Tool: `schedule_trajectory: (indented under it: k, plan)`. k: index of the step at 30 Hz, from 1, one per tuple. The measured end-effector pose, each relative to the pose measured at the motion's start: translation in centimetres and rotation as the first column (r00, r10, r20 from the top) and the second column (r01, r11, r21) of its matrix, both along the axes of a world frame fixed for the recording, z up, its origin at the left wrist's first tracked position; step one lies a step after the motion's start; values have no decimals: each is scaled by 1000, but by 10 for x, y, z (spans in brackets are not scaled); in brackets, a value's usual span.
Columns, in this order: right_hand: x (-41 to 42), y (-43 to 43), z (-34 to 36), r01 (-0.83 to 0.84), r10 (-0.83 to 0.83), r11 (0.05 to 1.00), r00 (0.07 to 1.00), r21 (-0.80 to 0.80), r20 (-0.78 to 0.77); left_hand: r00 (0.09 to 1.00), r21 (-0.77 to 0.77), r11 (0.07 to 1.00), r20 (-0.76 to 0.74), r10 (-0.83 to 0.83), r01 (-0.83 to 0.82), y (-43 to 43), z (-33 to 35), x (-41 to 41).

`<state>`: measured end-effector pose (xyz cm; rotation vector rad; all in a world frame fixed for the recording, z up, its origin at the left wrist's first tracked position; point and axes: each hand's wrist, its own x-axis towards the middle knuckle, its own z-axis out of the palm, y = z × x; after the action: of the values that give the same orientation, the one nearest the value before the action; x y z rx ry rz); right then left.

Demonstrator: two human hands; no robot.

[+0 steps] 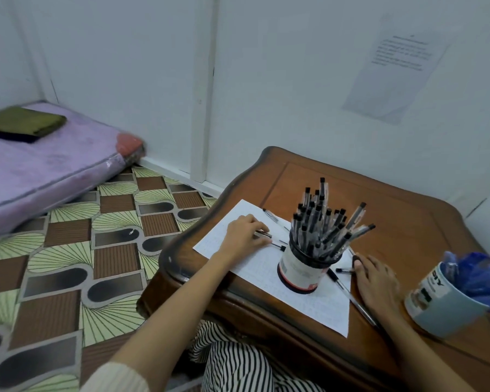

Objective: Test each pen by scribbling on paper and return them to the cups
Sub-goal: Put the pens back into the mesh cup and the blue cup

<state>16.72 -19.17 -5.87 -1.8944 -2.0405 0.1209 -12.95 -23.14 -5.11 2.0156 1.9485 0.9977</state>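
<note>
Peeking from left hand (245, 236), half-hidden pen (264, 235).

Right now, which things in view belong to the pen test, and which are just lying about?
Job: paper, white cup with black pens, blue cup with blue pens, loose pen beside the right hand, held pen in the left hand.
Lying about: mattress, folded green cloth, sheet on the wall.
</note>
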Motion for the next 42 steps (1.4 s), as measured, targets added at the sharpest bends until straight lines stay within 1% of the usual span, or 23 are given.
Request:
schedule_trajectory:
  k: [3,7,9,13,14,16,17,19,20,26,28,31,33,35,36,39,40,41,42]
  plan:
    - [-1,0,2,-3,3,1000,1000,-14,8,995,3,997,-57,82,-82,0,3,-8]
    - [-1,-1,2,-3,3,1000,1000,-11,4,987,-17,992,-102,121,-123,3,4,-10]
    - [-1,-3,3,-4,4,1000,1000,-6,5,980,20,987,-119,158,-156,5,5,-7]
    - [-2,-3,3,-2,2,1000,1000,-8,6,949,89,957,-133,286,-276,6,8,3]
    - [-1,-2,2,-4,4,1000,1000,-7,12,950,82,955,-109,291,-284,6,8,5]
    - [-1,-2,1,-6,6,1000,1000,-4,17,962,5,965,-71,262,-263,6,8,10]
    - [0,-2,1,-6,6,1000,1000,-4,17,965,-38,967,-88,246,-250,6,7,12]
    - [-1,-2,1,-7,7,1000,1000,-4,20,962,-78,964,-126,243,-254,9,7,15]
    - [-1,-2,1,-6,6,1000,1000,-3,22,960,-89,961,-120,251,-262,11,8,15]
    - [-1,-1,0,-4,4,1000,1000,-8,26,947,-110,942,19,322,-318,21,17,10]
    - [-1,-1,0,0,0,1000,1000,-12,27,947,-123,946,79,311,-300,23,18,7]
    - [-1,-1,0,2,-2,1000,1000,-14,31,939,-146,959,212,272,-245,30,18,5]
    - [-2,-2,0,2,-2,1000,1000,-12,26,928,-134,972,296,224,-192,34,17,5]
    - [-2,-2,1,2,-1,1000,1000,-10,26,924,-94,983,338,178,-155,36,17,7]
    - [-2,-2,1,2,-2,1000,1000,-8,26,924,-69,987,345,162,-147,37,17,8]
    - [-2,-2,1,6,-6,1000,1000,-6,27,943,22,989,305,136,-149,41,17,9]
    - [-2,-2,1,8,-8,1000,999,-8,32,942,25,985,298,154,-168,41,17,10]
    - [-2,-2,1,9,-9,1000,999,-9,35,939,-4,979,281,196,-203,41,17,13]
    - [-2,-2,1,9,-9,1000,999,-9,34,936,-70,964,234,264,-255,41,16,16]
